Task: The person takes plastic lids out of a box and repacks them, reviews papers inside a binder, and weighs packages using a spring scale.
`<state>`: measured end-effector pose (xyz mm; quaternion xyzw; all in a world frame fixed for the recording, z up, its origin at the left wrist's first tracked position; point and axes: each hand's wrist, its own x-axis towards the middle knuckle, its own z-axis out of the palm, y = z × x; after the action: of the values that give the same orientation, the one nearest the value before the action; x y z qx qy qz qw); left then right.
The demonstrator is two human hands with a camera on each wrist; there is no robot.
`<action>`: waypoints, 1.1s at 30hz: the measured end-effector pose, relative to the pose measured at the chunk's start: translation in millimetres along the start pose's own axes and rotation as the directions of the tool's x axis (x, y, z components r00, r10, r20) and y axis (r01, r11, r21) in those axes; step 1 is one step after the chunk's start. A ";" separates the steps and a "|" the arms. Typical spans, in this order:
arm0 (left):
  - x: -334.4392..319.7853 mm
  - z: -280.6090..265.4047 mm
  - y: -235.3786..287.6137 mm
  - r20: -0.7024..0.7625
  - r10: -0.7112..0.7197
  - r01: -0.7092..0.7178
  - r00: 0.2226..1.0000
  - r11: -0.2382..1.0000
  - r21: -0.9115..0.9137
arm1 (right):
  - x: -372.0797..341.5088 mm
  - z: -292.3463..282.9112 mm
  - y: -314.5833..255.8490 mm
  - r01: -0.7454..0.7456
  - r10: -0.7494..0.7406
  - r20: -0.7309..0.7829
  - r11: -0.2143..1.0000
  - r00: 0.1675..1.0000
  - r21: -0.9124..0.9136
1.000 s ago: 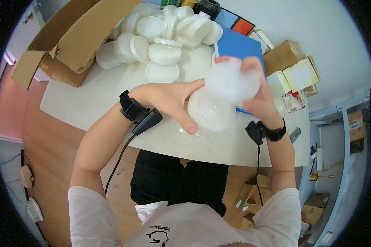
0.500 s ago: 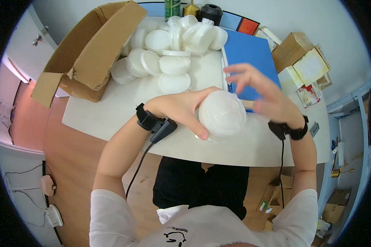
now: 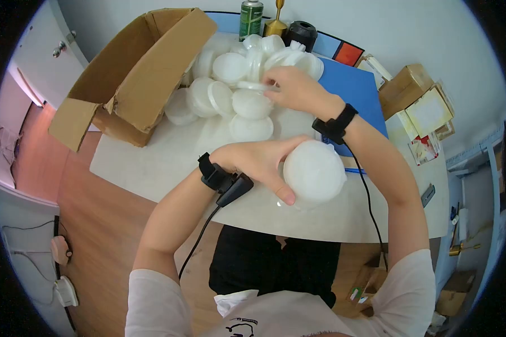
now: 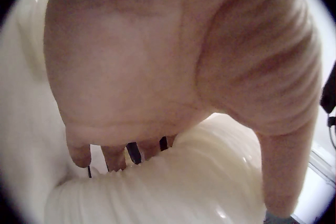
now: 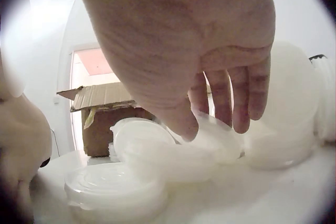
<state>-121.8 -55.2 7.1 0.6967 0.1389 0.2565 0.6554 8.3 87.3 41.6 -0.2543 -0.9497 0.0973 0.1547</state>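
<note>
We've swung our right hand back, pinching a flat round white plastic lid; our left hand grips a round white plastic container over the white counter: likely another pickup.

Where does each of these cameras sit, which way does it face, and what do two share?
Head: worn on the head, facing forward and down at the table; shows left hand, right hand, both arms, shirt and trousers.
Left wrist: worn there, looking along the palm at the white stack; shows the left hand.
Right wrist: worn there, looking past the palm across the white pile toward the cardboard box; shows the right hand, plus skin at the left edge.
Head and right wrist share pile, box and right hand.
</note>
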 end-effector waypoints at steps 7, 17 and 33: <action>-0.8 -1.2 2.5 -0.031 -0.019 0.018 0.999 0.999 -0.052 | -79.4 -69.2 -37.3 0.040 0.021 -0.288 0.978 0.957 0.206; -0.9 2.3 6.4 0.034 -0.133 0.134 0.991 0.990 -0.045 | -182.6 -91.4 -104.4 0.118 -0.121 0.016 0.986 0.992 0.121; -9.5 35.2 9.7 -0.208 -0.090 0.172 0.974 0.891 0.421 | -181.8 -74.1 -101.8 -0.034 0.030 0.019 0.971 0.999 0.236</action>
<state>-112.0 -90.9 14.6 0.7880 0.2990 0.2369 0.4831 137.2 -84.8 93.0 -0.2486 -0.9283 0.2141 0.1750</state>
